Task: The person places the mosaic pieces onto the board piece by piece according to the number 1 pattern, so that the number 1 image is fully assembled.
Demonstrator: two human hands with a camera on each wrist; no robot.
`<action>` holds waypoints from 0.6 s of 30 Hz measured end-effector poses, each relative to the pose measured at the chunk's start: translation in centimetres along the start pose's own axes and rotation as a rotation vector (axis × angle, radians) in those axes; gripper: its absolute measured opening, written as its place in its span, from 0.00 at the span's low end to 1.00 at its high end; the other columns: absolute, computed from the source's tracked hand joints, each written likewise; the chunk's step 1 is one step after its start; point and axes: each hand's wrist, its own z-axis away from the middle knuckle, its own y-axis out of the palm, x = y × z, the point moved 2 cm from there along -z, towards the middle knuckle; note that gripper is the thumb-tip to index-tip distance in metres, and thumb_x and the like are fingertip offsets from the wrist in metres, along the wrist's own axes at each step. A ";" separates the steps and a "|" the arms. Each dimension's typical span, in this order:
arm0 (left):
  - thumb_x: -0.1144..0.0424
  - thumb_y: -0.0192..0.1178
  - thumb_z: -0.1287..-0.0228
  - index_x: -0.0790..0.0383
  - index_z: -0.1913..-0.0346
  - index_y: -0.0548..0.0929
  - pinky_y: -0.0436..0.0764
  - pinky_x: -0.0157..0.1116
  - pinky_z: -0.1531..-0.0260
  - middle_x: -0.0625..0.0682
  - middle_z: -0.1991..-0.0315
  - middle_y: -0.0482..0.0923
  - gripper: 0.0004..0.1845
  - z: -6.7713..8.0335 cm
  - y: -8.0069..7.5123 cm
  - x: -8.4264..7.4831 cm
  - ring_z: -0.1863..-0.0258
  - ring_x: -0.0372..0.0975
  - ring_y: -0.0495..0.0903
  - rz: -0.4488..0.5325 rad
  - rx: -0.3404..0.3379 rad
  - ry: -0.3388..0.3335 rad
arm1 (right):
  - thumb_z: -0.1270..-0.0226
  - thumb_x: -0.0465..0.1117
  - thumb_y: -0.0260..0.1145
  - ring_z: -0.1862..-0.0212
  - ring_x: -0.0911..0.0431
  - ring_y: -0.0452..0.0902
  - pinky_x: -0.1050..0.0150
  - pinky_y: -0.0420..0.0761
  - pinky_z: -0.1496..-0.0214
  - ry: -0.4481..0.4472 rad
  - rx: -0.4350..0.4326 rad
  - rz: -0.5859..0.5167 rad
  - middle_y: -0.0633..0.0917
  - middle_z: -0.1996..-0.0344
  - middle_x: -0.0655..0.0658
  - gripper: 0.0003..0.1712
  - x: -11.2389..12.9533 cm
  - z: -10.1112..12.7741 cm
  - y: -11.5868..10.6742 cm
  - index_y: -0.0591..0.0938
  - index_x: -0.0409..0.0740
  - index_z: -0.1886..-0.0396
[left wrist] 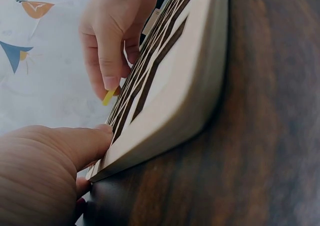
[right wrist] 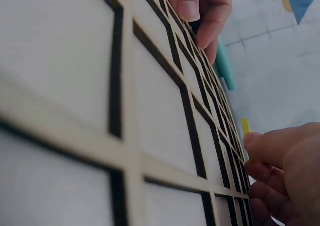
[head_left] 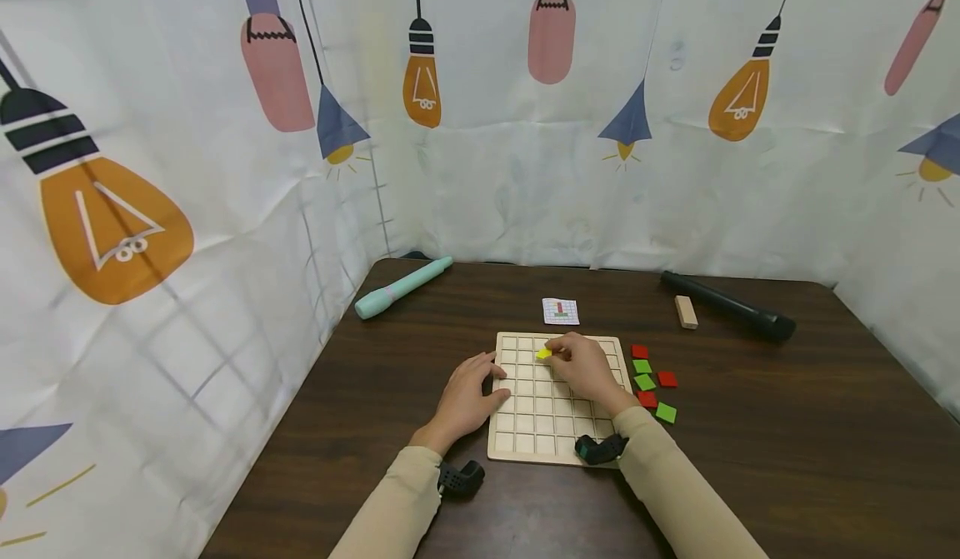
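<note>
Right hand (head_left: 588, 369): fingers (left wrist: 111, 68) pinching a thin yellow tile (head_left: 543, 353), held on edge over the second row of a pale wooden grid board (head_left: 536, 426), near its middle. Left hand (head_left: 467, 396): fingers (right wrist: 192, 5) straight, resting on the board's left rim. Board flat, square, cut into shallow square cells with dark lines. Just right of it, loose on the dark wood-grain bench (head_left: 787, 426), flat red tiles (head_left: 667, 379) and green tiles (head_left: 665, 412). Behind the board, a small printed card (head_left: 561, 311). Farther back, a mint-green pen (head_left: 401, 287), a small wooden block (head_left: 686, 311), a black cylinder (head_left: 727, 306). All round, white cloth printed with lamps (head_left: 738, 97).
</note>
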 end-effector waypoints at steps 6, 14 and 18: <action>0.50 0.59 0.42 0.47 0.56 0.78 0.57 0.51 0.38 0.46 0.35 0.61 0.12 -0.1 0.1 0.1 0.33 0.42 0.54 -0.002 0.006 -0.016 | 0.47 0.41 0.70 0.72 0.59 0.68 0.65 0.70 0.71 -0.009 -0.026 -0.006 0.79 0.68 0.54 0.13 -0.4 0.1 0.3 0.84 0.47 0.60; 0.51 0.59 0.42 0.48 0.55 0.78 0.56 0.51 0.38 0.46 0.35 0.61 0.12 0.0 0.1 0.0 0.34 0.43 0.54 0.001 0.013 -0.015 | 0.47 0.41 0.70 0.71 0.59 0.67 0.65 0.69 0.71 -0.009 -0.039 -0.012 0.78 0.69 0.54 0.13 -0.7 0.5 0.5 0.84 0.48 0.60; 0.50 0.59 0.41 0.47 0.56 0.78 0.56 0.52 0.38 0.47 0.35 0.61 0.12 0.1 0.0 -0.1 0.34 0.44 0.55 0.002 0.007 -0.005 | 0.46 0.41 0.69 0.70 0.59 0.68 0.65 0.71 0.69 -0.030 -0.024 -0.023 0.78 0.67 0.54 0.13 -0.7 0.4 0.5 0.84 0.47 0.59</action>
